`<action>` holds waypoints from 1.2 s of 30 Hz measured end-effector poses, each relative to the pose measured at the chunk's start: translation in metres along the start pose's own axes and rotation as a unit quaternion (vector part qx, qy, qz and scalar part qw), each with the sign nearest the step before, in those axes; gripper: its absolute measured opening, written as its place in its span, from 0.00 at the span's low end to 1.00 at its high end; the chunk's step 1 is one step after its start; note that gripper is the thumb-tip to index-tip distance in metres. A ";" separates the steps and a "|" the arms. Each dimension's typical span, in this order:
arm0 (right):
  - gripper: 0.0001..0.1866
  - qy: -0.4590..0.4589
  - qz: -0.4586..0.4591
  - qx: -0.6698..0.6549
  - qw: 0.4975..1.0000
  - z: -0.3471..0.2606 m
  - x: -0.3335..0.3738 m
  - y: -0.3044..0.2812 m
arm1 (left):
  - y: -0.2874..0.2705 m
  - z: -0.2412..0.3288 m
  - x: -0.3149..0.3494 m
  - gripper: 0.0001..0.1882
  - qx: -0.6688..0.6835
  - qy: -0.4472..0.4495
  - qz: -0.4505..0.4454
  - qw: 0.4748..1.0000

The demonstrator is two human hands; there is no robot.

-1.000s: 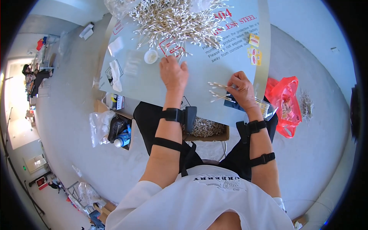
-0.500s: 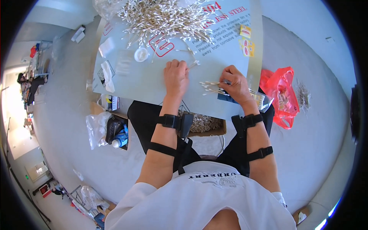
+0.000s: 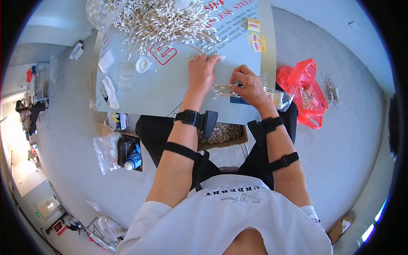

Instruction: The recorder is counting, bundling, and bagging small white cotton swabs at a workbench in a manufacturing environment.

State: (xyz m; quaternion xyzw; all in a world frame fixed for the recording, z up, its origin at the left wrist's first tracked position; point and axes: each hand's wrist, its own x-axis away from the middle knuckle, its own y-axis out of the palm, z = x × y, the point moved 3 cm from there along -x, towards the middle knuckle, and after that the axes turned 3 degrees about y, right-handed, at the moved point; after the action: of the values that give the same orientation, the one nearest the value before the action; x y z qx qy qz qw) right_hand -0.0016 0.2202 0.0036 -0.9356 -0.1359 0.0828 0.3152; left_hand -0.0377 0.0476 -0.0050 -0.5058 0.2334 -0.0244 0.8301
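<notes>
A large heap of cotton swabs [image 3: 165,25] lies on the far side of the film-covered table [image 3: 170,91]. My left hand [image 3: 201,72] is closed low over the tabletop, with white swab tips [image 3: 220,58] poking out beside its thumb and forefinger. To its right, my right hand [image 3: 250,87] pinches a small bunch of cotton swabs [image 3: 223,90], whose tips point left. Under and beside that hand lie a dark flat piece [image 3: 238,100] and a clear bag of swabs [image 3: 278,98]. A few loose swabs rest between my left hand and the heap.
A round white tub [image 3: 143,65] and white tissue [image 3: 111,92] lie at the table's left. Yellow packets [image 3: 257,42] are at far right. A red plastic bag [image 3: 308,95] hangs beside the table's right edge. Below the near edge stands a carton of swabs [image 3: 223,135].
The view has shifted, so the table appears further left and higher. My left hand has moved right over the table, closer to my right hand, carrying its swabs. The right hand keeps its bunch.
</notes>
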 end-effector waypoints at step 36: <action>0.20 0.113 0.343 -0.356 0.862 -0.001 0.047 0.040 | 0.002 0.039 0.063 0.32 0.332 -0.144 0.077 0.929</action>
State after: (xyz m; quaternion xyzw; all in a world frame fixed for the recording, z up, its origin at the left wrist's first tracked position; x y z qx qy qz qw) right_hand 0.0516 0.2038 -0.0231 -0.9745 0.2101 0.0255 -0.0747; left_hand 0.0339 0.0640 -0.0145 -0.1803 0.1282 0.0364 0.9745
